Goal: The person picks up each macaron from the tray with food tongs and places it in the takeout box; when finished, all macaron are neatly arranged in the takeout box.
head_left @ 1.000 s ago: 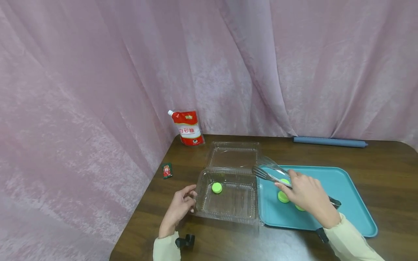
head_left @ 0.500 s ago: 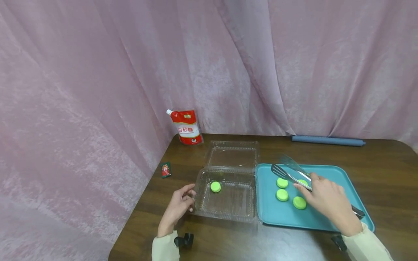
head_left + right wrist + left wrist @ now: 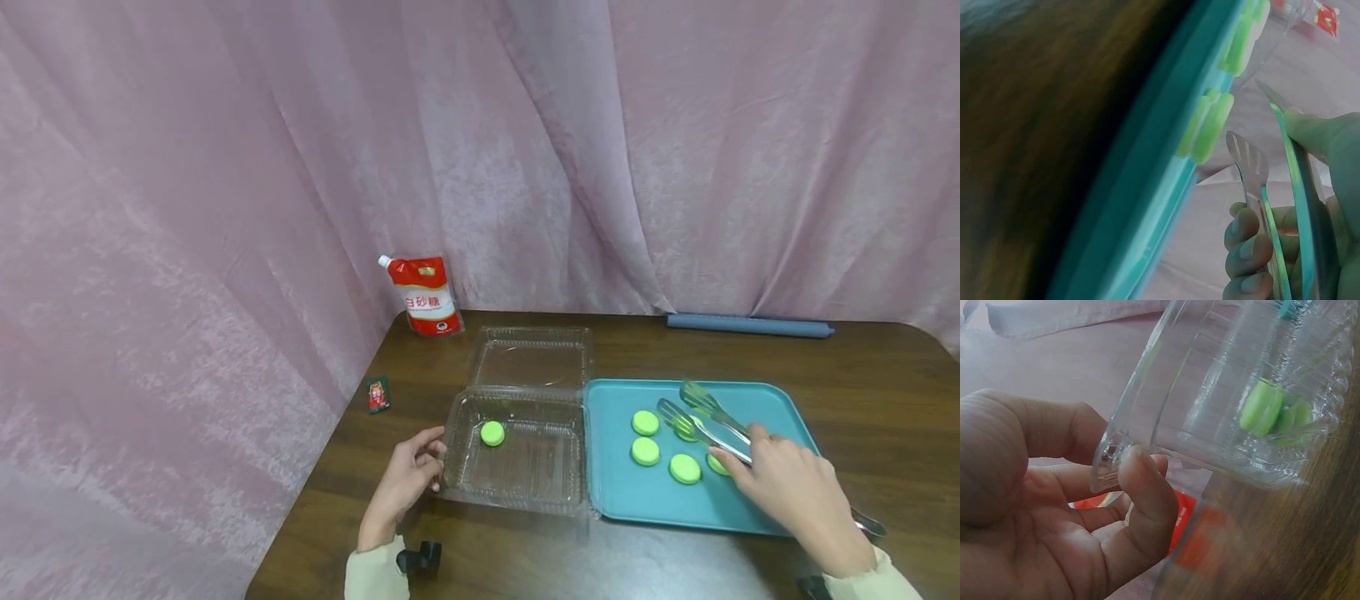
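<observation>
Right hand, clamped on parted serving tongs, has shifted rightward, exposing more macarons on the tray; left hand pinches the clamshell container, one macaron inside.

Head view downward, wrists close, tray shared

My left hand sits at the left edge of the clear container, bent fingers pinching its rim. Well to the container's right, my right hand is curled in a grip, back upward.
</observation>
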